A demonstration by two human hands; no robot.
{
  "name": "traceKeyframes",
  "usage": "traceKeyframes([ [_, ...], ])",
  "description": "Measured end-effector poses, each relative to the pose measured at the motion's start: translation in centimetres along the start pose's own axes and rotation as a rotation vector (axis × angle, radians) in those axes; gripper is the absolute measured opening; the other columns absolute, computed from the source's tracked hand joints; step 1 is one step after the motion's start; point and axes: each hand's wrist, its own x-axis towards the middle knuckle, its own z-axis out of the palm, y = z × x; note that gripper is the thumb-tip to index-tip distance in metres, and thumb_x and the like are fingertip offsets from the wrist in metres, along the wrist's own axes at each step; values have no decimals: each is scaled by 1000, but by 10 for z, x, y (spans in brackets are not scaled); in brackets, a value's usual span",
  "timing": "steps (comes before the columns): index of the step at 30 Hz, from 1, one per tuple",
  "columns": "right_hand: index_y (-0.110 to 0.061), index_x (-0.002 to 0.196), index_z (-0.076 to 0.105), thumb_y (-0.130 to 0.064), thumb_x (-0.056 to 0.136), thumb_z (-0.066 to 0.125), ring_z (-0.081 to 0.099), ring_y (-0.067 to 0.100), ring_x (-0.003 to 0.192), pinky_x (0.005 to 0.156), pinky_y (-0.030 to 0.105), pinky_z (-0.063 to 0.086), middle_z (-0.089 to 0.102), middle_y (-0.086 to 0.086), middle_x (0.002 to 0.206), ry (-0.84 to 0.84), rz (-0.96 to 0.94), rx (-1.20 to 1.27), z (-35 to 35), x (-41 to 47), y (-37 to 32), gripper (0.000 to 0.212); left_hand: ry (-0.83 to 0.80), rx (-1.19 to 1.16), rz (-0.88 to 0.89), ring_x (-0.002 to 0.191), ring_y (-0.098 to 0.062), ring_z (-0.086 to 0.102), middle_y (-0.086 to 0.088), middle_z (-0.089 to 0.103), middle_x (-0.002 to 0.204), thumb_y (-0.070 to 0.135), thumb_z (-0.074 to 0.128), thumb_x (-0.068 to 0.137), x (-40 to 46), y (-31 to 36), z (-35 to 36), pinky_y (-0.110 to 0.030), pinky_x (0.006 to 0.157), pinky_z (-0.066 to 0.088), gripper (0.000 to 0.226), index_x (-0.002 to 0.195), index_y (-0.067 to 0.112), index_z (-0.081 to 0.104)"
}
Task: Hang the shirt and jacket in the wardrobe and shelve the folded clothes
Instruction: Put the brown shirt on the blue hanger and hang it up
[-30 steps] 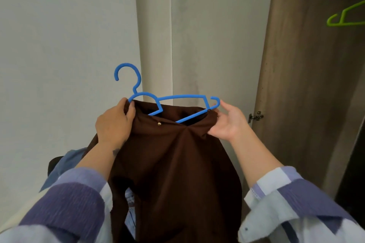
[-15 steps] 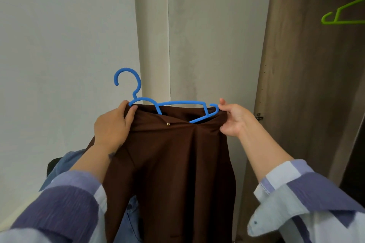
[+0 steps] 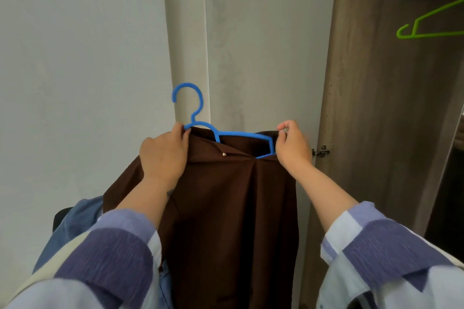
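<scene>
A dark brown shirt [image 3: 233,203] hangs in front of me on a blue plastic hanger [image 3: 193,113], whose hook points up and left. My left hand [image 3: 163,155] grips the shirt's left shoulder together with the hanger's left arm. My right hand [image 3: 292,147] pinches the shirt's right shoulder at the hanger's right end. A small metal button [image 3: 224,154] shows near the collar. The shirt's lower part runs out of view at the bottom.
The wardrobe's open wooden door [image 3: 381,108] stands at the right, with a hinge [image 3: 321,152] on its edge. A green hanger [image 3: 431,25] hangs inside at the upper right. A blue garment [image 3: 72,223] lies at the lower left. Grey wall fills the left.
Both hands have raised the shirt and hanger slightly. My right hand has pulled the right shoulder fabric up over the hanger's end, covering more of it.
</scene>
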Motion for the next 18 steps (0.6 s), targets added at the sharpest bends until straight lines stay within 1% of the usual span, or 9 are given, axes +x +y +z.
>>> traceKeyframes([
  [2,-22,111,46,-17,97,37,60,24,84,74,39,52,64,5,98,-105,-116,-13,5,-4,-11,16,-16,15,47,46,-26,40,-6,57,58,39,30,101,-1,13,2,-31,54,27,33,98,14,53],
  [3,-22,115,45,-17,97,38,60,22,81,69,36,51,64,6,97,-166,-131,32,9,-6,-18,19,-24,3,50,47,-26,43,-6,57,59,39,30,100,-2,20,3,-31,54,28,34,99,15,53],
  [6,-22,124,40,-18,97,40,54,10,65,54,23,41,61,2,90,-342,-3,165,11,-11,-27,27,-37,-44,7,47,-26,46,-2,50,56,42,29,100,0,33,4,-31,53,30,36,97,15,52],
  [8,-24,122,42,-20,94,43,52,11,59,53,28,42,58,-3,73,-402,-13,78,6,-16,-18,28,-28,-83,-32,47,-24,44,0,45,55,42,31,100,3,37,2,-31,52,30,35,96,15,53],
  [9,-25,120,45,-23,93,45,54,13,60,56,32,46,58,-4,69,-388,-50,1,5,-19,-12,27,-24,-117,-49,48,-23,44,0,44,56,43,32,100,4,38,0,-30,51,31,36,97,14,53],
  [11,-27,112,50,-30,93,48,58,15,76,69,37,50,59,-7,76,-220,-162,-156,-1,-23,-5,20,-30,-206,-57,51,-22,44,1,45,59,44,34,99,8,44,-3,-30,51,31,36,98,14,54],
  [14,-29,104,53,-37,90,52,45,15,101,83,31,36,51,-8,101,84,-401,-325,-11,-17,-6,16,-52,-322,-19,56,-22,47,2,49,63,48,35,98,9,57,-7,-29,52,33,36,99,17,54],
  [16,-31,99,56,-40,90,53,40,13,102,85,30,30,49,-11,102,91,-515,-351,-17,-10,-13,13,-73,-399,20,63,-25,55,-1,56,67,52,37,96,8,65,-7,-31,55,38,38,100,19,54],
  [18,-30,95,55,-41,91,54,45,10,95,88,31,31,52,-15,92,52,-567,-334,-24,-6,-16,12,-94,-448,58,70,-27,60,-4,63,74,54,38,94,6,72,-5,-33,59,43,40,103,20,56],
])
